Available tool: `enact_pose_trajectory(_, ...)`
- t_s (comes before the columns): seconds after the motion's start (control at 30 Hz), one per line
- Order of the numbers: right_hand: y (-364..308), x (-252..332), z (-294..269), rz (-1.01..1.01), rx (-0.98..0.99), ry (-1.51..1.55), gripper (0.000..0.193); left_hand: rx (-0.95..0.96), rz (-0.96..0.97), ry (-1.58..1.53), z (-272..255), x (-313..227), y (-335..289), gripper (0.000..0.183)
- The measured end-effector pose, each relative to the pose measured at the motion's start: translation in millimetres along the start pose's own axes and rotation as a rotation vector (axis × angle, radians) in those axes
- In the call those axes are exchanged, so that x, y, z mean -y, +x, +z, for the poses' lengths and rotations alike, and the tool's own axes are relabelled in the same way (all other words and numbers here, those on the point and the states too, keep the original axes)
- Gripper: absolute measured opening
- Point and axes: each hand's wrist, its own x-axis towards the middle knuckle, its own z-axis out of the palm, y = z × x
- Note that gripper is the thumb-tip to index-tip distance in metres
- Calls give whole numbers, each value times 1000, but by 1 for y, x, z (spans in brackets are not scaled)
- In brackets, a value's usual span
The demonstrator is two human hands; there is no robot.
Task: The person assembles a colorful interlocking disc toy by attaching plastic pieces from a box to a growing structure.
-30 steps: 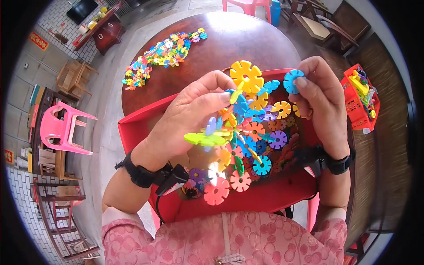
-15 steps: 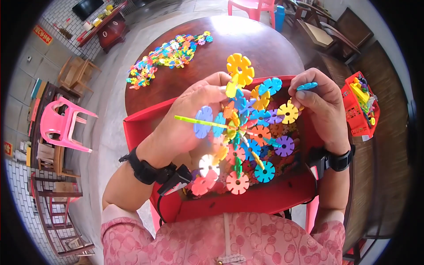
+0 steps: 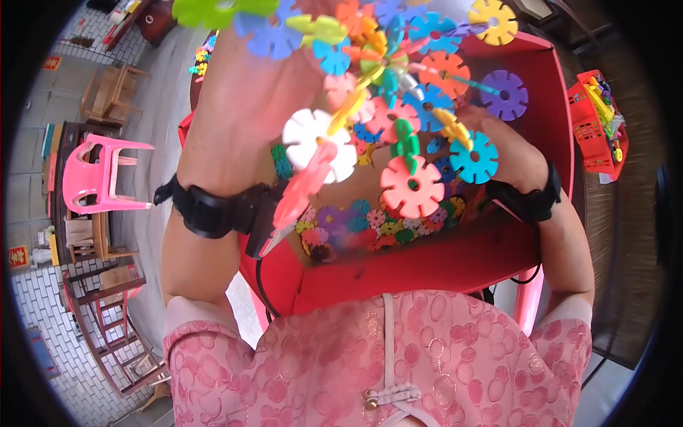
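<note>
At 11 o'clock, the left hand (image 3: 274, 92) lies behind a radiating cluster (image 3: 390, 119) of interlocked slotted plastic discs, raised at 12; at 2, the right hand (image 3: 504, 146) is partly covered by its edge. Fingers of both are hidden, so their grip cannot be told. Many discs are joined; loose slotted discs (image 3: 330, 219) remain below in the red box (image 3: 420, 270); completeness cannot be judged. Outward: pink plastic stool (image 3: 101, 174), 9 o'clock; red plastic basket (image 3: 592, 146), between 2 and 3.

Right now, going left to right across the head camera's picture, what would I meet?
Pink plastic chair, black left wristband, white notched disc, salmon notched disc, teal notched disc, red basket.
</note>
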Motion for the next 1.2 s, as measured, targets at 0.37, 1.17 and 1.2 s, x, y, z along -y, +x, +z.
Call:
enact_pose_trajectory(0.37,-10,-14,49,-174,88,-332,38,117,24,-26,3,-2,17,24)
enact_pose_trajectory(1.17,26,39,145,-627,124,-506,18,267,110,-58,4,-4,25,23)
enact_pose_trajectory(1.2,24,39,147,-627,123,-510,18,270,112,-58,4,-2,24,23)
